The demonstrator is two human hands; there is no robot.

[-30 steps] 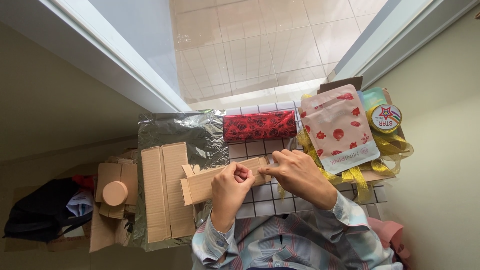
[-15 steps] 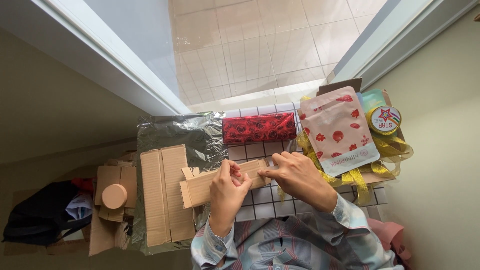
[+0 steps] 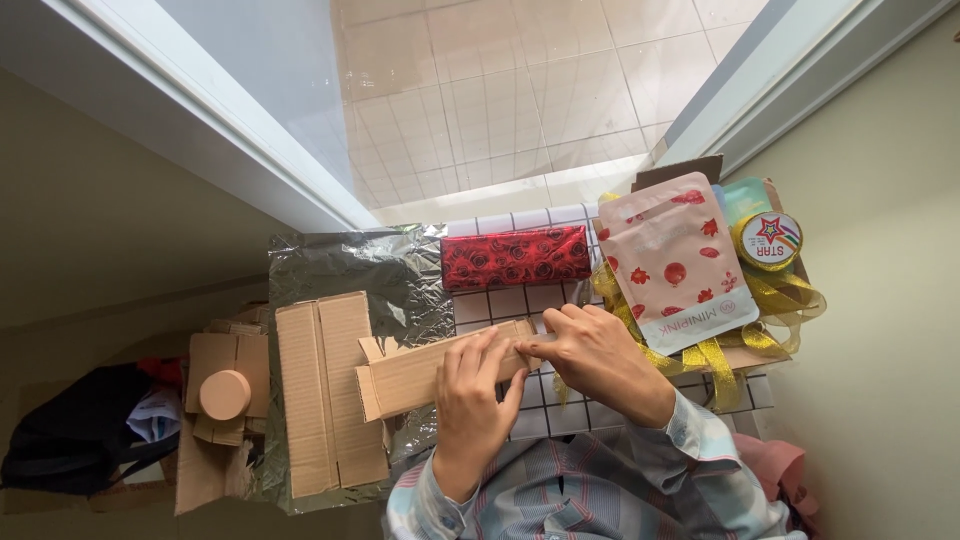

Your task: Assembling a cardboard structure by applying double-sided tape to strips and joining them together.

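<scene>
Both my hands hold a long narrow cardboard box (image 3: 415,375) over a white checked cloth (image 3: 510,300). My left hand (image 3: 470,405) grips the box from below near its middle, fingers laid on its top face. My right hand (image 3: 595,360) pinches the box's right end, fingers closed on the flap there. The box's left end stands open with its flaps out. A box wrapped in red rose-patterned paper (image 3: 515,257) lies just beyond my hands.
Crinkled silver foil (image 3: 350,275) lies at the left with a flattened cardboard sheet (image 3: 325,390) on it. Cardboard pieces and a round tan lid (image 3: 224,394) sit further left. A pink pouch (image 3: 675,260), gold ribbon (image 3: 715,355) and a round tin (image 3: 768,240) are at the right.
My left hand's fingers have shifted up along the box's top face toward my right hand. The box stays in about the same place.
</scene>
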